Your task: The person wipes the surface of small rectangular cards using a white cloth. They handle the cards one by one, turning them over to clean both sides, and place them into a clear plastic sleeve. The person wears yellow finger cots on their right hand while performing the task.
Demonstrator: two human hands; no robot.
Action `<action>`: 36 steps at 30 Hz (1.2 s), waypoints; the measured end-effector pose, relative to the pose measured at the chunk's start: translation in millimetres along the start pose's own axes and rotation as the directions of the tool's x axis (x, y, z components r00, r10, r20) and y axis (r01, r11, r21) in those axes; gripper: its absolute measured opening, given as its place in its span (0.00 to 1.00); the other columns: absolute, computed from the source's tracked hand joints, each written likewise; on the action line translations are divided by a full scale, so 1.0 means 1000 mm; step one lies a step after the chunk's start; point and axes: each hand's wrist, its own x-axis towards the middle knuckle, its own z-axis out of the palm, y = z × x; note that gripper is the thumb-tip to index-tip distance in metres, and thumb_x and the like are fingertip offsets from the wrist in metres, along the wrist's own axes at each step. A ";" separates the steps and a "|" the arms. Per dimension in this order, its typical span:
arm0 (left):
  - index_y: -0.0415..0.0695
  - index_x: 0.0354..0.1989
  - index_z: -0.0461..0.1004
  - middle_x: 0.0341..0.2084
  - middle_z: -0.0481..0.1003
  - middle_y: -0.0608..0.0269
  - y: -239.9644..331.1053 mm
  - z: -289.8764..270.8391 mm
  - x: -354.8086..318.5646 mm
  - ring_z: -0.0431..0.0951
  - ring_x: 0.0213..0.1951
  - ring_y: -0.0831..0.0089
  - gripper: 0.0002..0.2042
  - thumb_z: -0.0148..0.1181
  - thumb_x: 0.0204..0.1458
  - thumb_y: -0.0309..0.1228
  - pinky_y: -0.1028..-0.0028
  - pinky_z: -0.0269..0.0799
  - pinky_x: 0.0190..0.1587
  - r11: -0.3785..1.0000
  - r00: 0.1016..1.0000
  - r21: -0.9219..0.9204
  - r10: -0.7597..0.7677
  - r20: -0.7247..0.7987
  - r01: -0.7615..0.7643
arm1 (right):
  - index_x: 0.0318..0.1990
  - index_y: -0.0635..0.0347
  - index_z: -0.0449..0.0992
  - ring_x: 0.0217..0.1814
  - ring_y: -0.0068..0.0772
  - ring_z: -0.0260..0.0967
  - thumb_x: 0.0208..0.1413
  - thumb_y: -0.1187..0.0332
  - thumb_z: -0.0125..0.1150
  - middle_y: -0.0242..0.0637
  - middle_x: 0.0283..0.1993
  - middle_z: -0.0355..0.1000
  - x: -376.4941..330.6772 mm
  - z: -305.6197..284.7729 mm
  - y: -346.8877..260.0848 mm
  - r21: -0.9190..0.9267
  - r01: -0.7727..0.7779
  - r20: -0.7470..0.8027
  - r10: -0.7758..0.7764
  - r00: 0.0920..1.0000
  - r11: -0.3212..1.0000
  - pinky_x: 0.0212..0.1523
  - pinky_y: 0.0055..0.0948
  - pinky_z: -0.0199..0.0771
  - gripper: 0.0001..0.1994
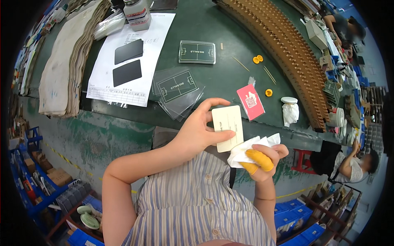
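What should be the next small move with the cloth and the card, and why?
Probably bring the white cloth in the right hand up onto the cream card: the left hand holds the card upright by its edge, and the cloth sits just below its lower corner.

Head-worn fisheye, steeply downward, close

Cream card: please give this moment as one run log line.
left hand: holds cream card | right hand: holds white cloth | green table
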 end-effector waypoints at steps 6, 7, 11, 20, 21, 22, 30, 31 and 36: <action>0.43 0.57 0.57 0.41 0.72 0.56 0.007 0.000 -0.004 0.79 0.39 0.71 0.29 0.62 0.46 0.21 0.75 0.76 0.39 0.999 1.000 0.031 0.017 -0.001 -0.017 | 0.33 0.43 0.76 0.48 0.37 0.54 0.34 0.61 0.70 0.26 0.47 0.69 -0.008 -0.004 0.013 -0.042 -0.046 -0.031 0.045 0.999 0.998 0.46 0.37 0.53 0.14; 0.43 0.57 0.57 0.41 0.72 0.56 0.007 -0.001 -0.005 0.79 0.40 0.70 0.29 0.62 0.46 0.21 0.75 0.76 0.39 0.999 1.000 0.034 0.012 0.005 -0.013 | 0.33 0.42 0.76 0.48 0.38 0.53 0.34 0.61 0.71 0.26 0.47 0.69 -0.009 -0.003 0.014 -0.047 -0.054 -0.040 0.052 0.998 0.997 0.46 0.37 0.54 0.15; 0.44 0.57 0.56 0.40 0.72 0.55 0.010 -0.002 -0.007 0.79 0.40 0.69 0.29 0.62 0.45 0.21 0.75 0.76 0.40 0.998 0.999 0.064 -0.020 0.025 0.019 | 0.30 0.41 0.75 0.46 0.39 0.54 0.33 0.61 0.71 0.27 0.44 0.69 -0.012 0.000 0.016 0.036 -0.149 -0.124 0.153 0.981 0.988 0.44 0.36 0.56 0.13; 0.44 0.57 0.57 0.40 0.73 0.56 0.014 0.004 -0.009 0.79 0.41 0.69 0.30 0.63 0.45 0.21 0.75 0.75 0.42 0.995 0.996 0.074 -0.066 0.065 0.061 | 0.32 0.44 0.77 0.48 0.38 0.54 0.31 0.56 0.72 0.24 0.43 0.70 -0.016 -0.009 0.014 0.098 -0.109 -0.038 0.113 0.993 0.989 0.46 0.37 0.54 0.16; 0.44 0.57 0.57 0.41 0.73 0.56 0.014 0.004 -0.009 0.79 0.41 0.70 0.30 0.63 0.45 0.21 0.75 0.75 0.42 0.995 0.996 0.076 -0.064 0.069 0.059 | 0.32 0.44 0.78 0.48 0.38 0.54 0.31 0.56 0.72 0.24 0.43 0.70 -0.019 -0.008 0.016 0.086 -0.083 -0.020 0.085 0.996 0.993 0.46 0.36 0.54 0.16; 0.44 0.56 0.57 0.41 0.73 0.56 0.015 0.005 -0.010 0.79 0.41 0.70 0.29 0.63 0.45 0.21 0.75 0.75 0.42 0.995 0.995 0.079 -0.071 0.073 0.065 | 0.32 0.45 0.78 0.48 0.38 0.54 0.31 0.56 0.71 0.24 0.43 0.70 -0.021 -0.008 0.017 0.073 -0.058 -0.001 0.058 0.998 0.996 0.46 0.36 0.53 0.17; 0.42 0.56 0.56 0.40 0.74 0.56 0.017 0.009 -0.014 0.79 0.40 0.73 0.30 0.63 0.44 0.17 0.77 0.75 0.41 0.987 0.980 0.064 -0.153 0.124 0.146 | 0.30 0.42 0.78 0.47 0.33 0.59 0.33 0.58 0.69 0.25 0.42 0.71 -0.006 -0.007 0.016 0.100 -0.041 -0.066 0.048 0.997 0.994 0.47 0.37 0.53 0.12; 0.42 0.56 0.56 0.40 0.74 0.56 0.017 0.009 -0.014 0.79 0.40 0.73 0.30 0.63 0.44 0.17 0.76 0.76 0.41 0.987 0.980 0.069 -0.151 0.133 0.142 | 0.29 0.41 0.79 0.46 0.32 0.61 0.33 0.58 0.69 0.25 0.42 0.72 -0.001 -0.007 0.018 0.088 -0.003 -0.065 0.009 0.998 0.996 0.47 0.37 0.53 0.11; 0.44 0.55 0.56 0.39 0.75 0.55 0.007 0.009 -0.015 0.80 0.37 0.74 0.28 0.62 0.46 0.21 0.78 0.75 0.38 0.988 0.981 0.133 -0.099 0.165 0.078 | 0.28 0.39 0.79 0.45 0.30 0.63 0.33 0.62 0.68 0.27 0.41 0.72 0.008 0.000 0.022 0.048 -0.038 -0.136 0.045 0.990 0.998 0.45 0.38 0.54 0.09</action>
